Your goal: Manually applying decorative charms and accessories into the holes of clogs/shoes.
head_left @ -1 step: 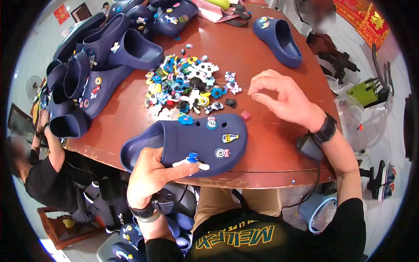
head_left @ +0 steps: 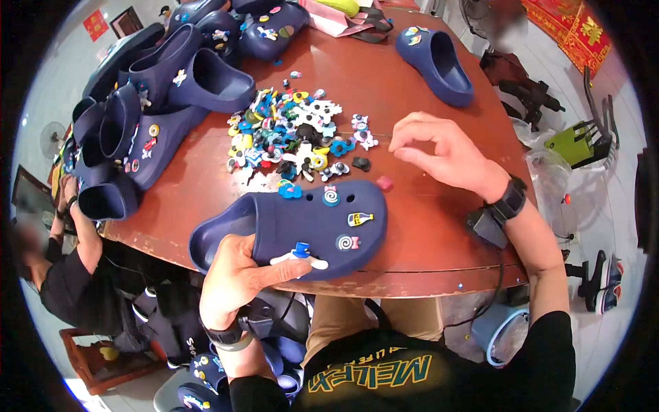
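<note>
My left hand (head_left: pixel 237 278) grips a navy blue clog (head_left: pixel 309 226) at the near table edge, with its thumb across the top beside a white charm with a blue hat (head_left: pixel 301 255). Also fixed in the clog are two swirl charms with pink bows (head_left: pixel 347 243), a bottle charm (head_left: pixel 360 219) and a blue charm (head_left: pixel 290 189); two holes between charms stay bare. My right hand (head_left: pixel 439 151) hovers over the table to the right of the charm pile (head_left: pixel 295 134). Its fingers are curled with thumb and index tips together; anything between them is too small to make out.
Several navy clogs (head_left: pixel 161 147) are heaped at the left. A single clog (head_left: pixel 439 69) lies at the far right of the table. A small pink piece (head_left: pixel 384 182) sits beyond the held clog's toe. Another person (head_left: pixel 75 275) works at the left. A blue bin (head_left: pixel 498 336) stands below.
</note>
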Demonstrator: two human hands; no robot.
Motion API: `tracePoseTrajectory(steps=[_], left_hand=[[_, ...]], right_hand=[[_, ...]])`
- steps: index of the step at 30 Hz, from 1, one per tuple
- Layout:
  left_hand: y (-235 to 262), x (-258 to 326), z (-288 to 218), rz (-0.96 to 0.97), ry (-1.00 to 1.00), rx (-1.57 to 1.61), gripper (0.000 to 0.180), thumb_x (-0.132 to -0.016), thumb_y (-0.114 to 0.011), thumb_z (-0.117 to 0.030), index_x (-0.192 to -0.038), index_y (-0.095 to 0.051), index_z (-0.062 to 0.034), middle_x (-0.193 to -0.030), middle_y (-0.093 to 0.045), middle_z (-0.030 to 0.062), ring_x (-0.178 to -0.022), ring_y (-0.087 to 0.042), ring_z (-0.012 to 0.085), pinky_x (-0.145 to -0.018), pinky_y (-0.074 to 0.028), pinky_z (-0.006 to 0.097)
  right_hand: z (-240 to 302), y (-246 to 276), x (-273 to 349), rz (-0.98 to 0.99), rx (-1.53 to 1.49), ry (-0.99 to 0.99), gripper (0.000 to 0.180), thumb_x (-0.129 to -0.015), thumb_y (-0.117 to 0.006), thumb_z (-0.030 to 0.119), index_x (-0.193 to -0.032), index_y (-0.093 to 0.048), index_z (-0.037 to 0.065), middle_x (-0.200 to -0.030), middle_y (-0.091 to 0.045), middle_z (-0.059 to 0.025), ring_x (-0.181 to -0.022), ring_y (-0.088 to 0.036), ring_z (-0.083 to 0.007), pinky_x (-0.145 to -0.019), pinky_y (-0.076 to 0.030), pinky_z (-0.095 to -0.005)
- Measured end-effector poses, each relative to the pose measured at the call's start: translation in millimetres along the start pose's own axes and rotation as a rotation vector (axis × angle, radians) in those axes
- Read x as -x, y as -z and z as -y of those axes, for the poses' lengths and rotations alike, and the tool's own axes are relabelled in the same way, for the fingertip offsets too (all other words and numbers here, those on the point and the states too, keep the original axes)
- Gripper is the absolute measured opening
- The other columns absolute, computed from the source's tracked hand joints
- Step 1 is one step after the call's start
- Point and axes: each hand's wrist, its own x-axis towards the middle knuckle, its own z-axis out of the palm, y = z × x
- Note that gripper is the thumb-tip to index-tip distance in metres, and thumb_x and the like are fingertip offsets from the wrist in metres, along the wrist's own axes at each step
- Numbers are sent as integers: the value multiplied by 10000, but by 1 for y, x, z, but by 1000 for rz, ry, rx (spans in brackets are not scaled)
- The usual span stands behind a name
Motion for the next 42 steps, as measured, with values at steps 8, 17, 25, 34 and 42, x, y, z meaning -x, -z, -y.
tracePoseTrajectory(steps=[8, 17, 25, 34, 42], left_hand=[[-1, -2, 0, 0, 46, -18, 263, -792, -756, -17, -1036, -684, 47, -909, -720, 88, -800, -657, 114, -732, -538, 259], [0, 0, -2, 5, 74, 23, 258, -783, -774, -43, -1015, -697, 37, -875, -718, 68, -774, -643, 94, -697, -532, 255], [5, -7, 12, 27, -47, -68, 252, -786, -791, -129, -970, -712, 23, -830, -723, 39, -740, -598, 47, -678, -497, 241], [16, -10, 4, -8, -146, -144, 299, -788, -788, -206, -968, -703, 17, -808, -717, 90, -718, -575, 35, -658, -487, 254], [15, -12, 22, 139, -381, -471, 461, -837, -668, -435, -938, -656, 15, -785, -635, 227, -776, -634, 382, -698, -476, 420]], right_hand=[[-21, -16, 9, 248, 190, 92, 198, -848, -650, 30, -1046, -657, 26, -971, -626, -94, -901, -614, -250, -790, -506, -347], [21, -42, 3, -40, 10, 271, 276, -801, -683, -20, -1064, -676, 65, -947, -653, -88, -863, -624, -251, -750, -511, -358], [52, -37, 2, 65, 421, 410, 275, -725, -683, 35, -999, -658, 47, -946, -609, -46, -876, -579, -224, -807, -451, -360], [63, -24, -24, 334, 527, 402, 297, -737, -622, 81, -1029, -647, 34, -1017, -567, -70, -1099, -510, -241, -924, -332, -434], [41, -31, -20, 243, -20, 36, 28, -781, -753, 101, -776, -738, 78, -818, -656, -50, -793, -631, -188, -718, -482, -319]])
